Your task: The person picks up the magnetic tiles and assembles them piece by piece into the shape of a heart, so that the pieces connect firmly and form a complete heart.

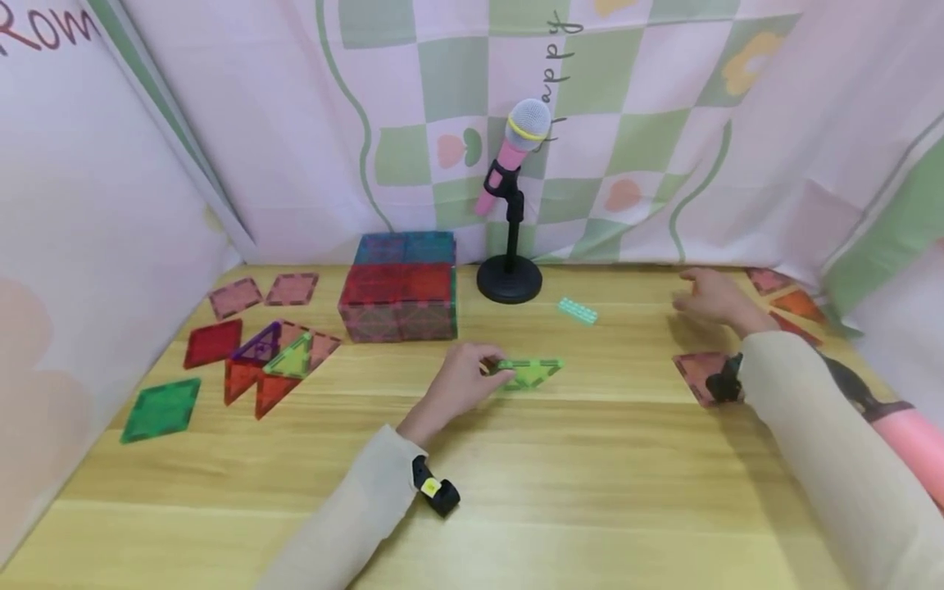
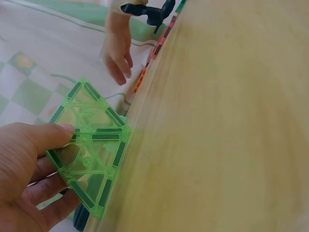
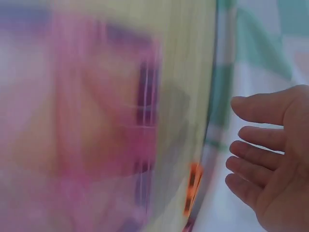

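My left hand (image 1: 468,378) pinches a pair of light green triangular magnetic tiles (image 2: 89,159) at one edge, thumb on the near face. In the left wrist view the two triangles meet along a shared side and make a diamond. The tiles stand close over the wooden table (image 1: 575,459). My right hand (image 1: 714,297) hangs over the back right of the table, fingers apart and relaxed, with nothing in them. A pink square tile (image 1: 696,375) lies below my right wrist, partly behind the wrist camera; it looms blurred in the right wrist view.
A box-shaped stack of red and blue tiles (image 1: 398,303) stands beside a pink microphone (image 1: 510,156) on a black stand (image 1: 509,280). A mint studded strip (image 1: 578,310) lies right of it. Several tiles, including a green square (image 1: 161,410), lie left; an orange tile (image 1: 798,304) lies far right.
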{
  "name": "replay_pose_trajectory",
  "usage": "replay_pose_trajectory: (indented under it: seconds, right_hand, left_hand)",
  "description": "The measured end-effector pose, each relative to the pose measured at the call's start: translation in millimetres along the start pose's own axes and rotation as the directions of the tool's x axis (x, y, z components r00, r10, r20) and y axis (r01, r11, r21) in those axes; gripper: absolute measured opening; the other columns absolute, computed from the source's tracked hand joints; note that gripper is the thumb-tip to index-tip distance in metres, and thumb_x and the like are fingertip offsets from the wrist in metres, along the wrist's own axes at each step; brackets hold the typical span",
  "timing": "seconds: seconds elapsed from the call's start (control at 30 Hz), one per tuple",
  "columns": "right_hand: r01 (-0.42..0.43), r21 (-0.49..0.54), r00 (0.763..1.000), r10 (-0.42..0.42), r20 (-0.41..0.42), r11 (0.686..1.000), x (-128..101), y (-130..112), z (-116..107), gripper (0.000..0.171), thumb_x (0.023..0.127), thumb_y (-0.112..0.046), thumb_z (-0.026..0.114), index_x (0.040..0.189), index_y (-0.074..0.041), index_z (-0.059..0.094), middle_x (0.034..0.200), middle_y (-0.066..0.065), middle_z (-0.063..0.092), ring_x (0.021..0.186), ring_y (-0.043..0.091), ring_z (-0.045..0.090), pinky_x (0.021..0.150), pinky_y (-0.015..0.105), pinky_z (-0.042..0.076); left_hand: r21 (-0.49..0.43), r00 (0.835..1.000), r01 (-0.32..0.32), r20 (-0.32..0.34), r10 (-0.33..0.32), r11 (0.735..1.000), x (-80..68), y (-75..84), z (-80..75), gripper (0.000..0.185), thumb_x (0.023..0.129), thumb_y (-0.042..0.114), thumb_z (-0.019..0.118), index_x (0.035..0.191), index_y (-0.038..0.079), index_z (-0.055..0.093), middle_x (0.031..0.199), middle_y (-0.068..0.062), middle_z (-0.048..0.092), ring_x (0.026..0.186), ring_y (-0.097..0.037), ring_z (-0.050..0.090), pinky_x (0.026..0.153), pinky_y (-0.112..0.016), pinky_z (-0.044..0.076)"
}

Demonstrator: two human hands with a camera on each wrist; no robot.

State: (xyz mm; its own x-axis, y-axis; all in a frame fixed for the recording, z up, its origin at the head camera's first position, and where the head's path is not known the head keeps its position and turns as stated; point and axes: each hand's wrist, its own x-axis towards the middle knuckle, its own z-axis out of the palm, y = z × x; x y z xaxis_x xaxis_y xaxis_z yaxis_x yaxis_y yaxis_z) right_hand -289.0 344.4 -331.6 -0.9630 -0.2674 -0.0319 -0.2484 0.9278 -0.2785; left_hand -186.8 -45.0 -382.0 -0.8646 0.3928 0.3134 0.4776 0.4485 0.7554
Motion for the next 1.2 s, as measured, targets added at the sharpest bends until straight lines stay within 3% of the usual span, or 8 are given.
replay_pose_trajectory:
  seconds: [0.1,0.17,0.3,0.63,0.8,0.87,1.07,1.2]
  right_hand:
    - [-0.024,-0.034,0.995,0.027,0.095,0.999,3,13,-3,0.065,0.088,-0.015,0.056,0.131,0.027,0.029,0.104,0.045,0.053,0.098,0.058,0.051,0.089,0.060,0.042]
    - [-0.023,-0.042,0.987,0.029,0.156,0.999,5,18,-3,0.066,0.089,-0.016,0.056,0.130,0.028,0.028,0.124,0.049,0.039,0.114,0.062,0.039,0.098,0.065,0.034]
    - [0.000,-0.029,0.977,0.006,0.213,1.000,3,18,-1,0.061,0.090,-0.014,0.057,0.129,0.026,0.031,0.129,0.050,0.032,0.120,0.063,0.032,0.102,0.066,0.028]
    - [0.080,0.020,0.973,-0.082,0.216,0.997,-14,-29,13,0.063,0.092,-0.015,0.058,0.135,0.022,0.030,0.132,0.045,0.036,0.124,0.059,0.033,0.103,0.064,0.029]
    - [0.091,0.033,0.987,-0.095,0.129,0.995,-10,-37,15,0.044,0.091,-0.015,0.058,0.123,0.014,0.046,0.116,0.038,0.055,0.110,0.054,0.050,0.093,0.061,0.040]
    - [0.063,0.045,0.993,-0.068,0.095,0.997,-4,-34,15,0.045,0.091,-0.014,0.058,0.123,0.015,0.045,0.114,0.040,0.054,0.107,0.055,0.051,0.092,0.062,0.040]
    - [-0.130,0.108,0.986,0.117,0.120,0.986,8,-12,10,0.077,0.091,-0.025,0.059,0.138,0.022,0.021,0.133,0.047,0.029,0.120,0.062,0.030,0.102,0.067,0.025]
    - [-0.155,0.128,0.979,0.134,0.154,0.980,14,-1,9,0.081,0.089,-0.028,0.062,0.136,0.024,0.022,0.133,0.048,0.028,0.120,0.061,0.031,0.103,0.066,0.025]
  left_hand:
    - [-0.004,1.000,0.002,-0.005,-0.002,1.000,0.0,0.0,-0.2,0.011,0.083,0.010,0.073,0.091,0.003,0.074,0.085,-0.009,0.072,0.077,-0.016,0.065,0.067,-0.017,0.051]
    - [-0.004,1.000,0.000,-0.010,0.000,1.000,-0.1,0.3,-0.7,0.010,0.083,0.010,0.073,0.090,0.003,0.074,0.085,-0.009,0.072,0.077,-0.016,0.065,0.067,-0.016,0.051]
    - [-0.011,1.000,0.015,-0.004,-0.015,1.000,0.0,2.6,0.5,0.011,0.083,0.011,0.073,0.091,0.003,0.074,0.085,-0.009,0.072,0.077,-0.015,0.064,0.067,-0.016,0.051]
    - [-0.016,0.999,0.032,0.006,-0.032,0.999,1.7,3.5,-2.8,0.010,0.084,0.011,0.072,0.091,0.004,0.074,0.085,-0.008,0.072,0.077,-0.014,0.064,0.068,-0.018,0.051]
    - [-0.006,1.000,0.026,0.000,-0.026,1.000,0.3,0.6,-3.1,0.008,0.083,0.010,0.072,0.089,0.004,0.074,0.084,-0.008,0.072,0.077,-0.014,0.064,0.067,-0.017,0.051]
    - [-0.001,1.000,0.023,-0.001,-0.023,1.000,0.2,0.3,-3.1,0.008,0.083,0.010,0.072,0.089,0.003,0.074,0.084,-0.008,0.072,0.076,-0.015,0.064,0.066,-0.017,0.050]
    - [-0.001,0.999,0.029,0.019,-0.029,1.000,0.5,1.8,-2.2,0.010,0.084,0.011,0.072,0.090,0.004,0.075,0.084,-0.008,0.072,0.077,-0.013,0.064,0.066,-0.015,0.050]
    - [0.006,0.999,0.039,0.025,-0.040,0.999,1.5,1.3,-3.8,0.011,0.084,0.013,0.072,0.092,0.005,0.075,0.086,-0.007,0.072,0.078,-0.012,0.064,0.067,-0.016,0.050]
